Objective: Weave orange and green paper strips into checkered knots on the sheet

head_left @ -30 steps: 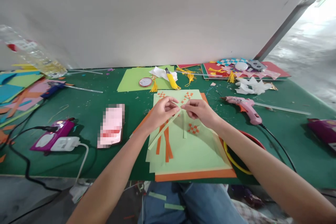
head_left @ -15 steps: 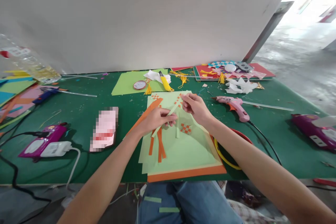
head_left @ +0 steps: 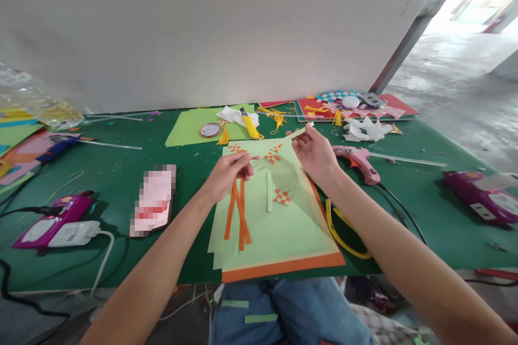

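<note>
My right hand [head_left: 313, 153] pinches a pale green paper strip [head_left: 298, 133] above the far right part of the stacked pale green sheets [head_left: 295, 237]. My left hand [head_left: 230, 172] is closed, thumb against fingers, over the sheets' left side; I cannot make out what it holds, if anything. Below it lie several crossed orange paper strips [head_left: 242, 221]. Another pale green strip [head_left: 269, 191] lies upright on the sheets, beside a small orange-and-white checkered woven piece [head_left: 282, 197]. More checkered pieces [head_left: 272, 156] lie between my hands and beyond my left hand.
A pink glue gun [head_left: 358, 161] lies right of my right hand, near a yellow ring [head_left: 343, 245]. A phone [head_left: 156, 202] is at left, by a purple power strip [head_left: 60, 221]. Behind the sheets are a yellow cutter [head_left: 251, 125], a tape roll [head_left: 210, 130] and tassels [head_left: 277, 118].
My right hand has moved right and turned palm up, carrying the green strip away from my left hand. My left hand has drawn slightly left. The view has shifted a little.
</note>
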A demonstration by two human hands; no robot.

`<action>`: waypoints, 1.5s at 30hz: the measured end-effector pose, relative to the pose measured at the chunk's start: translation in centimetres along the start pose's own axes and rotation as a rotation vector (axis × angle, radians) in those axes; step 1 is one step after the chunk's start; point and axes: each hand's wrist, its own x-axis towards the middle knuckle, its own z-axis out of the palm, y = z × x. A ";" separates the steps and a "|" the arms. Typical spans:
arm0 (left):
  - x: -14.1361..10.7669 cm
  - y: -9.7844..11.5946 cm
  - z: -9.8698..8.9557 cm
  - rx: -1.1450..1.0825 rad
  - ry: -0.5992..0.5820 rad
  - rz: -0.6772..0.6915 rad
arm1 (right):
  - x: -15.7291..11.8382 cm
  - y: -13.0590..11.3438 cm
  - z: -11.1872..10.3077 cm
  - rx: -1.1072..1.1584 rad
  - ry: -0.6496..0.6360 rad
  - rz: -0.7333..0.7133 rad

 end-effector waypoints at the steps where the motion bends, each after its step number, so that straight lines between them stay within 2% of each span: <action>1: 0.1 0.1 0.0 -0.037 0.030 -0.011 | -0.1 -0.2 0.1 0.026 -0.003 0.025; 6: 0.2 0.3 -0.2 -0.270 0.101 -0.092 | -0.7 -0.4 0.4 0.089 -0.153 0.077; 11: 0.2 0.4 -0.3 -0.351 0.064 -0.131 | -1.5 0.6 0.5 -0.079 -0.321 0.117; 15: -0.1 0.3 0.1 -0.238 -0.016 -0.092 | -2.1 1.2 0.6 -0.345 -0.414 0.014; 20: -0.5 0.0 0.5 0.022 -0.154 -0.017 | -2.6 1.6 0.7 -0.696 -0.557 0.004; 25: -0.6 -0.4 0.6 0.162 -0.249 0.034 | -2.9 2.2 0.9 -0.992 -0.656 -0.054; 30: -0.8 -0.3 0.8 0.195 -0.278 0.036 | -2.6 2.8 0.5 -1.109 -0.648 -0.126; 45: -0.8 -0.6 0.5 0.186 -0.259 -0.012 | -2.2 3.2 0.1 -1.201 -0.575 -0.164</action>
